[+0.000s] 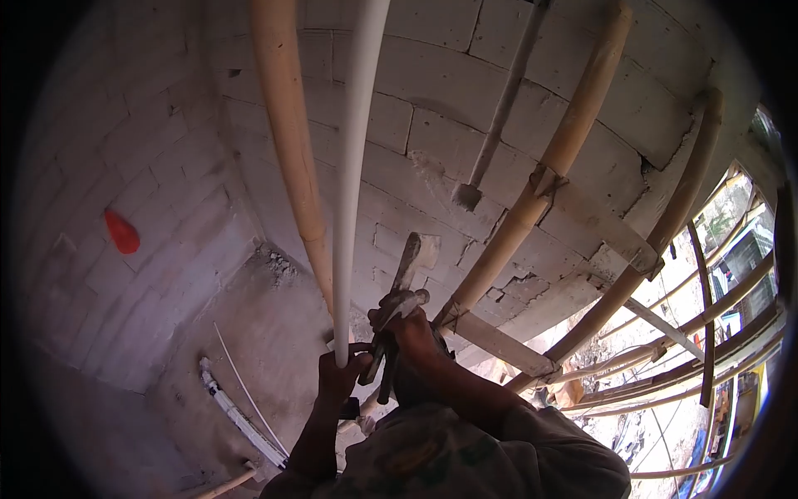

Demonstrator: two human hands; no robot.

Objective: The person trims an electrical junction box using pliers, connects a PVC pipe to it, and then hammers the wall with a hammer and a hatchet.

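Note:
My left hand (341, 378) is closed around the lower end of a long white plastic pipe (356, 175), which runs up out of the top of the view. Close beside it, my right hand (411, 326) is closed on a tool with a flat, pale, blade-like end (420, 254) pointing up. Dark narrow parts extend below that hand, near the pipe's lower end. Exactly what kind of tool it is, I cannot make out. Both hands are in front of my body at the middle of the view.
Bamboo poles (287, 141) stand around me, some tied with crosspieces at the right. A block wall (449, 141) rises ahead, with a groove and a small box recess (467, 196). White pipe lengths (241, 420) lie on the floor. A red object (122, 231) is on the left wall.

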